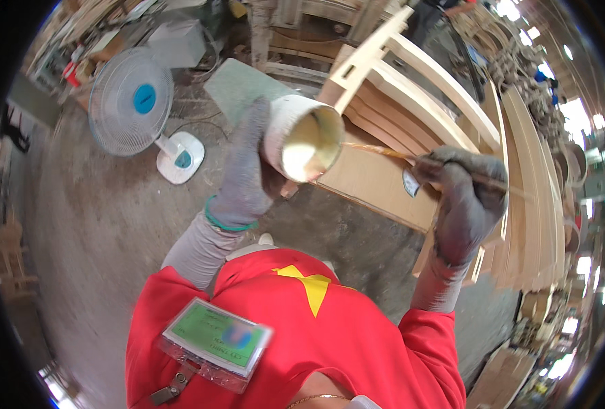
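Note:
My left hand [248, 157], in a grey glove with a green cuff edge, grips a white round pot [273, 141] by its side. The pot is tilted so that its mouth faces me, and pale yellowish stuff coats its inside. In my gloved right hand [467, 198] the fingers are closed round a thin brown stick [377, 148]. The stick's amber-stained end points left and reaches close to the pot's rim; whether it touches cannot be made out. Beyond my right hand stand pale curved wooden frame pieces [446, 82], grouped above a brown cardboard sheet [377, 184].
A white fan [128, 102] with a blue hub stands on the concrete floor [98, 204] at left. Behind it is a white box [178, 44]. Long wooden boards [531, 198] lean at right. A rough wooden rack [302, 48] is at the back.

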A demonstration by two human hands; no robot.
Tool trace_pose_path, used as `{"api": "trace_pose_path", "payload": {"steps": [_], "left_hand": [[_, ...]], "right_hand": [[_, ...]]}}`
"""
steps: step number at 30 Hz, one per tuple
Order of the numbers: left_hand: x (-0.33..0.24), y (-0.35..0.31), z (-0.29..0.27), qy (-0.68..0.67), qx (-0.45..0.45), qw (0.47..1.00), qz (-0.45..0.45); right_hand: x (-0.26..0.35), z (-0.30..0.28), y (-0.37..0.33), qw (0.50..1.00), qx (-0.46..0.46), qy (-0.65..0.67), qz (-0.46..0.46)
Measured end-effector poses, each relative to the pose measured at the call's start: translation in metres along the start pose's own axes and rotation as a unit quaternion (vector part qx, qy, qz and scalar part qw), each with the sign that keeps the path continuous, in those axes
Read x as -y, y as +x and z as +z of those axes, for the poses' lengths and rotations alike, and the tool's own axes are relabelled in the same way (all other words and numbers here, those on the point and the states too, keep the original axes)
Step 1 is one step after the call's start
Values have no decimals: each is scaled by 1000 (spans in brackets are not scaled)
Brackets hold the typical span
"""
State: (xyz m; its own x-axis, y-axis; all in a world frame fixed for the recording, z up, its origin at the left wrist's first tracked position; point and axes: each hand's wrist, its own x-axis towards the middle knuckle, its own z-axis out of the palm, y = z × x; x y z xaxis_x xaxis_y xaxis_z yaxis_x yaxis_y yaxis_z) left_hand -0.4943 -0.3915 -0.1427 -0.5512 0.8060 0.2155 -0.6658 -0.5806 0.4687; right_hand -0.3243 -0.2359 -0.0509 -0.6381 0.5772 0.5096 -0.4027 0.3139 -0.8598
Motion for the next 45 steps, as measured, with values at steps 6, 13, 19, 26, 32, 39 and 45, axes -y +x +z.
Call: {"api": "trace_pose_path", "payload": {"steps": [6, 13, 19, 26, 32, 39, 45], "left_hand": [[69, 24, 55, 44, -38, 998, 4], [170, 40, 90, 210, 26, 966, 152], [219, 20, 142, 12, 49, 999, 5], [272, 6, 165, -56, 214, 975, 11], [300, 2, 182, -11, 154, 987, -45], [321, 17, 177, 2, 81, 993, -88], [322, 52, 134, -36, 15, 975, -220]], "right_hand": [[-19, -38, -50, 969, -5, -182, -169], [26, -85, -127, 926, 5, -340, -164], [60, -133, -179, 974, -147, -148, -85], [60, -174, -213, 964, -224, -63, -124], [63, -182, -220, 959, -253, -68, -110], [64, -183, -200, 922, -363, -88, -96], [85, -241, -170, 843, -485, -207, 103]]}}
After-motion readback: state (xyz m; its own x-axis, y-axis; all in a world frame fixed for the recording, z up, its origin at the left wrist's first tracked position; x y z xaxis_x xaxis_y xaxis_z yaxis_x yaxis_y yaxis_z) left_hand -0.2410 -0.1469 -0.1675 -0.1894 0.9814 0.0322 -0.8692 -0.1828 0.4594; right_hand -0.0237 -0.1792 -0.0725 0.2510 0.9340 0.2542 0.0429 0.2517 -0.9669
